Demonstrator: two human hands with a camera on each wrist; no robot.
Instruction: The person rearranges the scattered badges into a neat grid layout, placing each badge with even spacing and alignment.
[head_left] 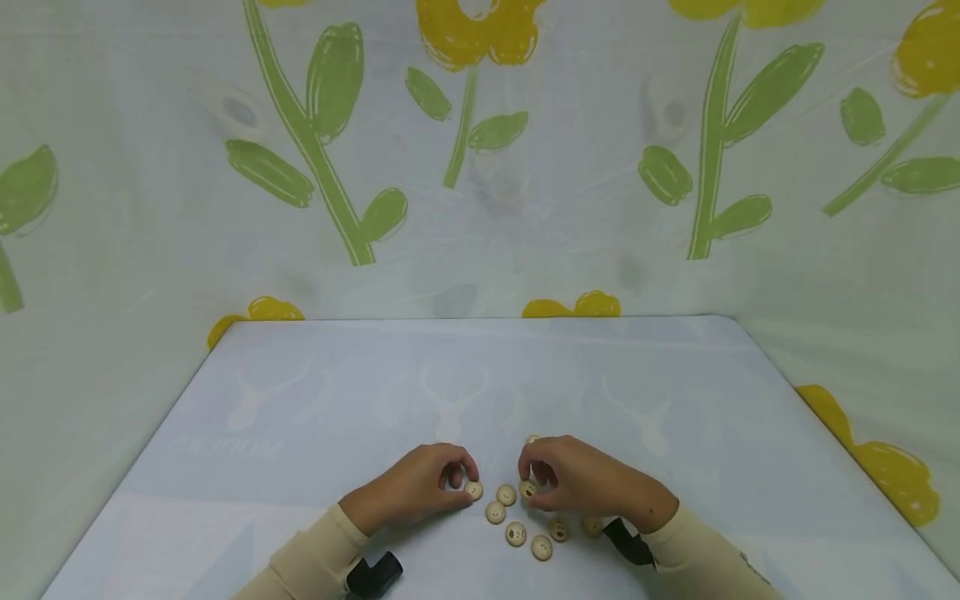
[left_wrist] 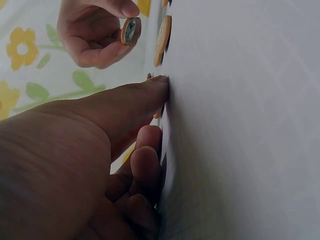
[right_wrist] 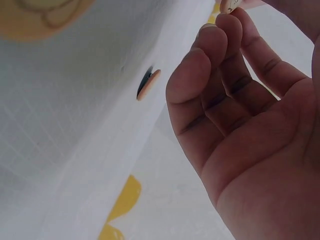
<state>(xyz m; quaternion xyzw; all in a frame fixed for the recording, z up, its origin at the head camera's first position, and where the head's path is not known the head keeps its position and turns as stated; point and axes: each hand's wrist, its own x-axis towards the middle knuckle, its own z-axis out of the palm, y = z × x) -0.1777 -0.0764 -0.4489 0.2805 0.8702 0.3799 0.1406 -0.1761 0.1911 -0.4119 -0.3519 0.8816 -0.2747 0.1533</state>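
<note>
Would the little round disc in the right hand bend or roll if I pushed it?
The disc probably won't bend, since it looks wooden. It's likely light, being small enough for the right hand to pinch. Stood on its round edge, it might roll.

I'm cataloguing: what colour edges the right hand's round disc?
The disc has an orangish edge, clearest in left wrist view.

Discs (head_left: 515,534) look like smooth wood, the backdrop (head_left: 555,237) like matt cloth.

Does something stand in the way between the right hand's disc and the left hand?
Yes: one loose disc lies on the table between them. The right hand holds its disc raised, so it may pass above.
</note>
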